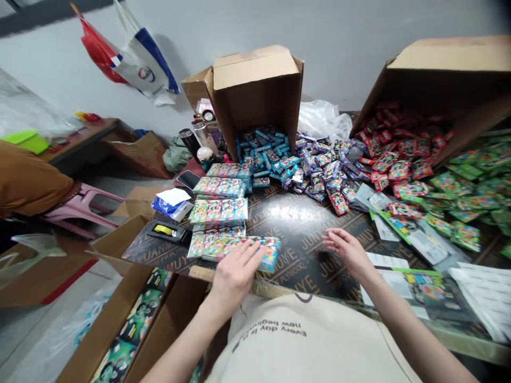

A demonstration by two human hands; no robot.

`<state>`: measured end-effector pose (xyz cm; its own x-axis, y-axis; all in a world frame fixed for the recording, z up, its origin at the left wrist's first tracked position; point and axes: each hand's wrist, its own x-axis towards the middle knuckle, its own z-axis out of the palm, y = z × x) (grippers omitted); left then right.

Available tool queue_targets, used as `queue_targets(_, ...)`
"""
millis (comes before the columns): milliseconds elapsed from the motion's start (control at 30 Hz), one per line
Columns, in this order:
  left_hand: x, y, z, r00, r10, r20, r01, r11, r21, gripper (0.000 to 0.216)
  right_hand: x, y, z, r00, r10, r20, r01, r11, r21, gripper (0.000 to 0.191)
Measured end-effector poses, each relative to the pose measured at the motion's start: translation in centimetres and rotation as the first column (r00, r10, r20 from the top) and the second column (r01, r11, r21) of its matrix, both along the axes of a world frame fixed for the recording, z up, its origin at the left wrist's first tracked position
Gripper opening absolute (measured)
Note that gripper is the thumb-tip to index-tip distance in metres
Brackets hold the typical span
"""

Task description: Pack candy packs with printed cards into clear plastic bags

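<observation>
My left hand (pixel 235 271) lies with stretched fingers on top of a row of small colourful packets (pixel 272 254) at the table's front edge; its thumb is hidden. Right behind it stand stacks of packet sets (pixel 219 210), with further sets (pixel 221 187) farther back. My right hand (pixel 345 250) hovers over the dark table board (pixel 297 242), fingers loosely extended and holding nothing that I can see. Beyond it is a heap of purple packets (pixel 325 162), with a red packet (pixel 338 202) at its near edge.
Tipped cartons hold blue packets (pixel 265 149) and red packets (pixel 403 138); green packets (pixel 467 186) spread at right. Flat printed sleeves (pixel 431 290) lie near my right forearm. A tape cutter (pixel 170 231) sits at left, above an open carton (pixel 159 330). Someone sits on a pink stool (pixel 85 205).
</observation>
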<state>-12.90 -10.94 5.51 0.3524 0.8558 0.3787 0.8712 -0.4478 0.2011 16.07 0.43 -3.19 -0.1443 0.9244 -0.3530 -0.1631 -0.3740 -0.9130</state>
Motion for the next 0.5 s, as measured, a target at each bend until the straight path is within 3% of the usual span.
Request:
queue_targets(133,-4.1,1.1,-5.5,0.976,0.192,-0.106,-0.189,0.981,0.040,0.042,-0.4,-0.9,-0.7,0.999,0.051,0.010,-0.051,0.999,-0.018,0.029)
queue_targets(267,-6.8,1.7,-9.5,0.971,0.212,-0.113,-0.208,0.977,0.042,0.039,-1.1,-2.2,-1.2,0.991,0.089,0.100,-0.093,0.995,0.042,0.028)
queue_targets(400,-8.2,2.1,-11.1,0.985,0.168,-0.021,-0.162,0.972,0.172,0.040,0.0,-1.9,-1.1,0.931,0.104,0.351,-0.194,0.953,0.233,0.022)
queue_targets(500,-8.0,2.8,-10.8,0.992,0.114,0.044,-0.121,0.966,0.230,0.046,3.8,0.3,-0.4,0.698,-0.122,0.706,-0.238,0.890,0.389,0.020)
